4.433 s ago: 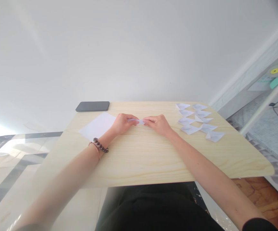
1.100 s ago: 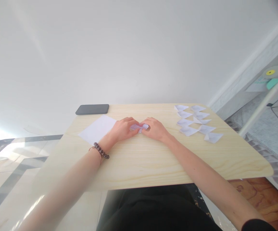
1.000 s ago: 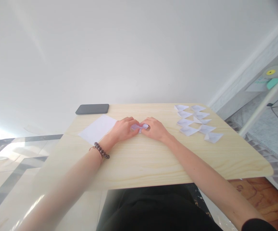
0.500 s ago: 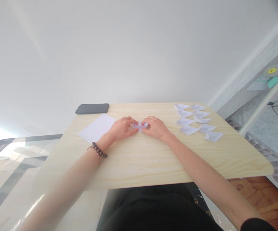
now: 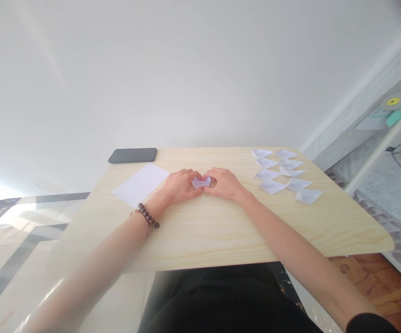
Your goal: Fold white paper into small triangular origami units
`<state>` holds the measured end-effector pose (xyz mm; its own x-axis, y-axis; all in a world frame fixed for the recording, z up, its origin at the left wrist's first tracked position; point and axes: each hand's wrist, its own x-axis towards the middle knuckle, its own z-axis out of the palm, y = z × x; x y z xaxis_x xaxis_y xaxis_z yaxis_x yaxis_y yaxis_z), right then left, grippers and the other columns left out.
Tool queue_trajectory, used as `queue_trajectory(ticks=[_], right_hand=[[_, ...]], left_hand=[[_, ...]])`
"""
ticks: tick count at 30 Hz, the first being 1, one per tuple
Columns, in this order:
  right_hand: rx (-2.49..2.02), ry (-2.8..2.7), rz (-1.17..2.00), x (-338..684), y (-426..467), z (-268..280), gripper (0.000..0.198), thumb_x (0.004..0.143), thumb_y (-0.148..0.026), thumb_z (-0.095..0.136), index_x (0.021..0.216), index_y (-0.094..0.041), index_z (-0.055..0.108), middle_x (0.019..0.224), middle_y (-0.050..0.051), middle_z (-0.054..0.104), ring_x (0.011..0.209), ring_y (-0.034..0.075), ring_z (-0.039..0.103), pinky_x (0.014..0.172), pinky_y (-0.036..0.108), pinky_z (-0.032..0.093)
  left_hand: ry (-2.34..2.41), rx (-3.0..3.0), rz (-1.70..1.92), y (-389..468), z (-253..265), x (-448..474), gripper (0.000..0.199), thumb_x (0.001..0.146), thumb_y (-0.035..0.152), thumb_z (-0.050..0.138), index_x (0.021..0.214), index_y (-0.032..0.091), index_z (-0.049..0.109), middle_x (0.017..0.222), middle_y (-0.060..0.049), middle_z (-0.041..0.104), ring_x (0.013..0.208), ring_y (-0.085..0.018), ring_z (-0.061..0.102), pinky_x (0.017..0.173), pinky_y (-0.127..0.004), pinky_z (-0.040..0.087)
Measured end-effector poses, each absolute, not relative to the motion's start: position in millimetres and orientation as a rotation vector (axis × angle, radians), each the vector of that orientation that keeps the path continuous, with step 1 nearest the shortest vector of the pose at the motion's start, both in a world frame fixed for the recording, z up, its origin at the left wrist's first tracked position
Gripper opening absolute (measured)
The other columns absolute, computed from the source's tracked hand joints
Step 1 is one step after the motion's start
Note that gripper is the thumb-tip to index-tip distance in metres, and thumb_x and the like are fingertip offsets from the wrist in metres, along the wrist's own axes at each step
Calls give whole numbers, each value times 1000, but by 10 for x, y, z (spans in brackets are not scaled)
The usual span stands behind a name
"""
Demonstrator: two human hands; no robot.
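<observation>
A small folded piece of white paper (image 5: 201,183) is held between my two hands at the middle of the table. My left hand (image 5: 183,185), with a beaded bracelet at the wrist, grips its left side with curled fingers and thumb. From the right, my right hand (image 5: 225,183) pinches the other side, its fingertips almost touching those of the left. The paper's edges stand up around a sunken middle, and its ends are partly hidden by my fingers. Flat white paper (image 5: 140,185) lies beside my left hand and wrist.
Several folded white paper pieces (image 5: 271,186) lie in two columns at the right of the light wooden table (image 5: 200,236). A dark phone (image 5: 133,155) rests at the back left corner. A pale wall (image 5: 200,83) rises behind the table.
My left hand has shifted slightly right, bringing the fingertips of both hands closer together. The folded paper between them looks more closed in, with raised edges.
</observation>
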<state>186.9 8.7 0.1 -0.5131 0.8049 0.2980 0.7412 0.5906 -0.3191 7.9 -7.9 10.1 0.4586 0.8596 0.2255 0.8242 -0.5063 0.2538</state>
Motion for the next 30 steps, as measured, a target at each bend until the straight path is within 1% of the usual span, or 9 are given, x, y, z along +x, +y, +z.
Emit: queue_trajectory(ticks=[5, 9, 11, 14, 18, 21, 23, 27, 30], right_hand=[[-1247, -2394, 210, 1863, 94, -15, 20, 66, -33, 58, 84, -24, 62, 75, 0, 58, 68, 13, 51, 67, 26, 34], [-1217, -2350, 281, 1891, 105, -29, 19, 69, -32, 57, 86, -24, 62, 76, 0, 58, 67, 12, 50, 65, 24, 35], [-1203, -2317, 339, 1916, 114, -26, 19, 70, -33, 56, 86, -24, 62, 79, 0, 59, 67, 12, 50, 64, 24, 35], [-1177, -2266, 475, 1972, 134, -6, 23, 70, -36, 59, 89, -23, 62, 83, 0, 61, 64, 10, 49, 63, 23, 37], [-1125, -2214, 665, 2073, 161, 28, 31, 69, -40, 59, 95, -22, 60, 75, -1, 61, 60, 10, 50, 61, 23, 39], [-1073, -2161, 720, 2131, 179, 36, 24, 75, -35, 54, 94, -21, 61, 79, 0, 64, 68, 12, 56, 67, 24, 41], [-1042, -2143, 727, 2144, 191, 32, 21, 79, -31, 50, 91, -20, 62, 84, 1, 65, 73, 12, 58, 71, 26, 42], [-910, -2168, 636, 2116, 203, 29, 20, 82, -27, 47, 87, -20, 65, 91, 3, 65, 79, 13, 58, 73, 26, 44], [-863, -2146, 565, 2080, 200, 32, 19, 81, -28, 49, 89, -20, 64, 91, 4, 64, 78, 13, 59, 71, 25, 45]], left_hand=[[1480, 2577, 518, -58, 99, 85, 31, 72, 41, 50, 98, 26, 56, 89, -2, 61, 83, -22, 55, 67, -30, 41], [1274, 2534, 589, -10, 106, -53, 31, 74, 41, 49, 99, 24, 57, 88, -2, 61, 78, -17, 55, 67, -27, 42], [1178, 2462, 648, 35, 102, -150, 30, 74, 40, 52, 97, 21, 58, 87, -2, 61, 75, -14, 55, 67, -25, 43], [1127, 2356, 709, 103, 84, -255, 26, 76, 38, 49, 88, 19, 62, 83, -3, 62, 74, -13, 56, 64, -23, 44], [1094, 2334, 792, 146, 78, -287, 25, 77, 37, 50, 82, 19, 66, 84, -4, 61, 74, -13, 56, 64, -22, 44], [1099, 2359, 836, 154, 88, -293, 25, 78, 36, 50, 85, 20, 67, 86, -5, 59, 72, -12, 55, 61, -22, 44], [1098, 2363, 841, 158, 88, -303, 26, 79, 36, 49, 88, 20, 68, 87, -5, 58, 67, -11, 54, 59, -22, 43], [1041, 2254, 819, 155, 67, -303, 30, 81, 37, 45, 97, 21, 66, 94, -6, 55, 55, -6, 52, 54, -21, 44], [1067, 2078, 872, 129, 53, -273, 35, 78, 40, 50, 105, 20, 61, 95, -7, 58, 59, -9, 56, 55, -22, 47]])
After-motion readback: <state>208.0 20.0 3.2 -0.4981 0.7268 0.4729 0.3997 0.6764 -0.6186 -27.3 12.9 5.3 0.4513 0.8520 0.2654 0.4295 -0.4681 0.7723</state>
